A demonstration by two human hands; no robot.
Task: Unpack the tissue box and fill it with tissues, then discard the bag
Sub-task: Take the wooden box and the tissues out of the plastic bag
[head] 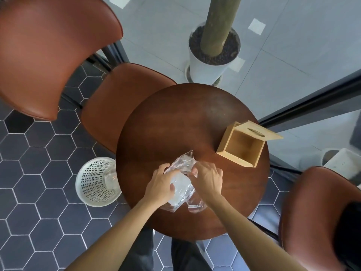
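Round dark-brown wooden bench (195,118) carrying everything at working height. Square light-wood tissue box (241,147) sitting open at bench's right side, slotted lid (259,132) resting askew on far rim, likely awaiting filling. White perforated plastic waste basket (93,181) standing on floor beside bench, probably for bag. Clear crinkled plastic bag (185,163) with white tissue pack (179,189) lying near front edge. Left hand (160,185) gripping pack, fingers curling around it; right hand (208,178) pinching bag, seemingly peeling it off. No readable writing.

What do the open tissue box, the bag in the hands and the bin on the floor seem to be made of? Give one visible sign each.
Tissue box: pale unfinished-looking wood, judging by the matte, flat panels. Bag: thin clear plastic film, glossy and crinkled. Bin: probably white moulded plastic, with walls pierced by rows of holes.
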